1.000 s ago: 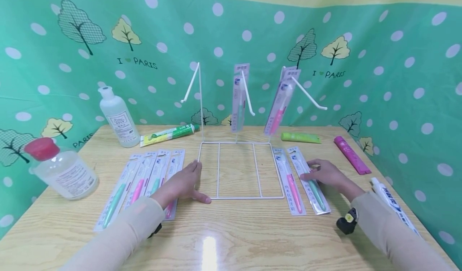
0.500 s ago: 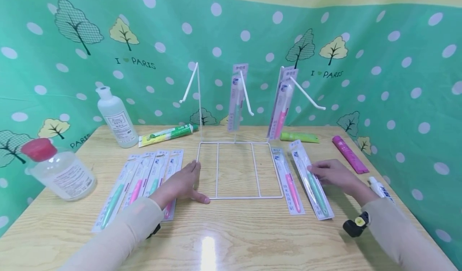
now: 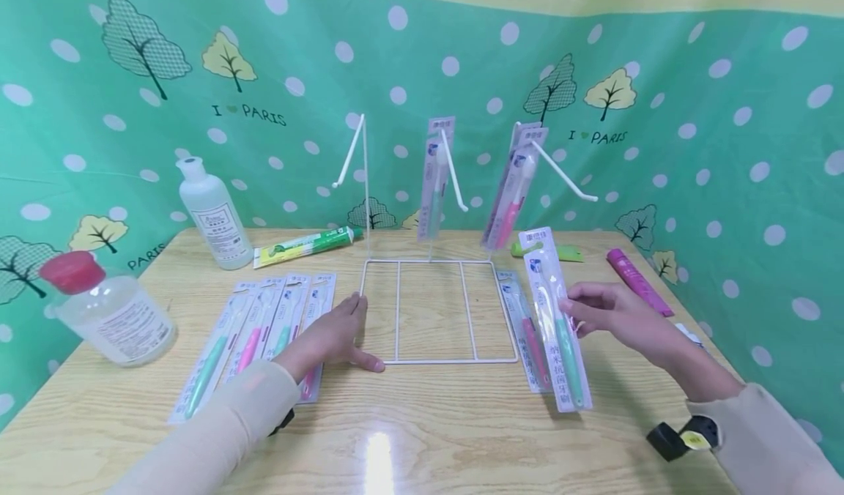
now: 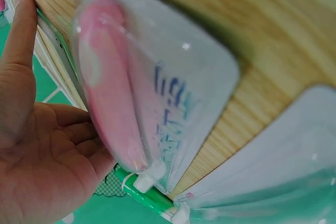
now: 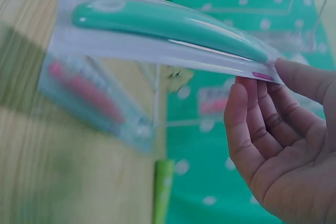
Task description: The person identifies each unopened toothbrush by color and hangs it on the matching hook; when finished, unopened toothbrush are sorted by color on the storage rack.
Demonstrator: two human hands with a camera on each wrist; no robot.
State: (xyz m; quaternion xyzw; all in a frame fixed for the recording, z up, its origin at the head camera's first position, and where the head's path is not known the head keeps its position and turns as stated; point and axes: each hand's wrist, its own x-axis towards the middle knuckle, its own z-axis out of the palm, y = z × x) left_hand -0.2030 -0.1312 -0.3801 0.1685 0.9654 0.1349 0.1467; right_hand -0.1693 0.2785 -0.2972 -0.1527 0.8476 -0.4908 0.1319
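My right hand (image 3: 609,315) pinches a packaged green toothbrush (image 3: 559,326) by its edge, thumb on the front and fingers behind. The pack is raised and leans upright, overlapping a packaged pink toothbrush (image 3: 524,334) on the table. In the right wrist view the green handle (image 5: 168,27) shows through the clear blister. My left hand (image 3: 339,334) rests at the left side of the white wire rack (image 3: 435,362), thumb stretched along its front bar. More toothbrush packs hang from the rack's middle hook (image 3: 452,173) and right hook (image 3: 563,173); the left hook (image 3: 348,151) is bare.
Several packaged toothbrushes (image 3: 250,341) lie left of the rack. Beyond them stand a clear bottle (image 3: 217,220) and a red-capped bottle (image 3: 125,319). Toothpaste tubes, one yellow-green (image 3: 306,246), one lime (image 3: 567,252) and one magenta (image 3: 639,283), lie toward the back. A patterned curtain (image 3: 316,56) hangs behind.
My right hand has lifted the green toothbrush pack off the table, tilted it upright and brought it slightly left, over the pink one. My left hand has stayed at the rack.
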